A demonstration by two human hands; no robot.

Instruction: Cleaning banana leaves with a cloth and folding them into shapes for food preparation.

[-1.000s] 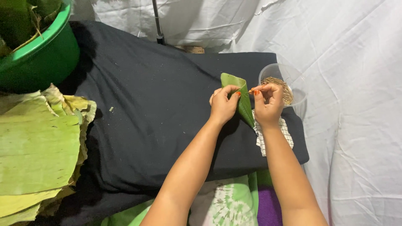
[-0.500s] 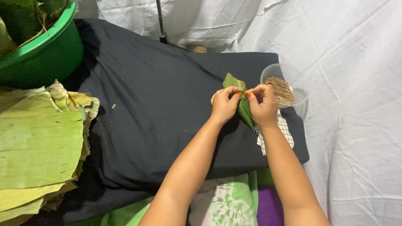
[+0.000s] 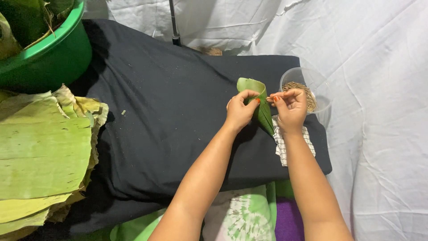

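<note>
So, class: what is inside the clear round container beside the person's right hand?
The clear container holds a heap of thin brown sticks. The right hand covers its near edge, so what lies at that side cannot be seen.

Evenly and softly lit from above, showing no glare. Casting faint shadows under the left hand (image 3: 240, 111) and beside the green basin (image 3: 53, 53) onto the black cloth (image 3: 169, 111). Staying sharp throughout, bending slightly at the edges.
</note>
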